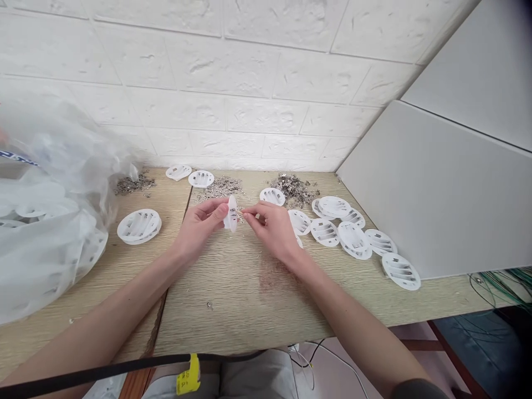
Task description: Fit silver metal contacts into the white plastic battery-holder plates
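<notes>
My left hand (205, 221) pinches the edge of a white round plastic disc (232, 214), held upright above the table with its slotted face and small metal pieces turned to the right. Close to that face is my right hand (270, 224), thumb and forefinger pressed together around something too small to make out. Behind my hands lie a pile of small flat metal pieces (224, 187) and a darker pile of metal clips (294, 189). Another slotted disc (272, 196) rests beside the darker pile.
More white discs (353, 238) spread along the right side. A small stack of discs (139, 226) stands at left, near a translucent bag (54, 249) holding discs. A white brick wall (249, 83) and a grey panel (449, 194) bound the wooden table (233, 277).
</notes>
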A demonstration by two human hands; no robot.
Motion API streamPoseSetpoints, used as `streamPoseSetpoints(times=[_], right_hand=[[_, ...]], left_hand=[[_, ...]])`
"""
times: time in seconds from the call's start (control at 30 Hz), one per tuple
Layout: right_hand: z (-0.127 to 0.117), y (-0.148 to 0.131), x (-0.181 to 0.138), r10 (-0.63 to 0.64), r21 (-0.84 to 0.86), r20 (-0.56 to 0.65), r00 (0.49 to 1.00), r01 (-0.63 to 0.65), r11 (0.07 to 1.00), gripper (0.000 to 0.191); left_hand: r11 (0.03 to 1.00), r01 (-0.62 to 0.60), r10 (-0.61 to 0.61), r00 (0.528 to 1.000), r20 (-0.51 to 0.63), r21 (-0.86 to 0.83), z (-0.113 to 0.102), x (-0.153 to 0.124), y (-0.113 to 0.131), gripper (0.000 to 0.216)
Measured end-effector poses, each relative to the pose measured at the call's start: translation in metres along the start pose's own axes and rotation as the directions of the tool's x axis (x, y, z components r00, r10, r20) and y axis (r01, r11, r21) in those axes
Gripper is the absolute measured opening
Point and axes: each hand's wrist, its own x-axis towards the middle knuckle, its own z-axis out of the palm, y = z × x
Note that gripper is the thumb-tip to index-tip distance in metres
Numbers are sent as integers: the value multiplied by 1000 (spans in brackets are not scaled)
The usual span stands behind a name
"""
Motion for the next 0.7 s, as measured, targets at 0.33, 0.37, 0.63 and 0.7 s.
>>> streamPoseSetpoints(times=[0.33, 0.37, 0.63, 0.7], right_hand=[[-4, -4, 3, 88, 111, -5, 996, -87, 990, 15], [-5, -4, 3, 92, 124, -12, 996, -90, 988, 15], [-6, -5, 3, 65, 153, -10, 998, -63, 986, 16], [-5, -4, 3, 45, 120, -10, 999, -43, 992, 16]], left_hand=[[1000, -15, 16, 999, 45, -15, -4, 2, -4, 45], [1000, -18, 19, 999, 42, -18, -4, 2, -3, 45], [1000, -11, 12, 998, 54, -27, -3, 2, -1, 44], [1000, -11, 13, 998, 64, -21, -3, 2, -3, 44]])
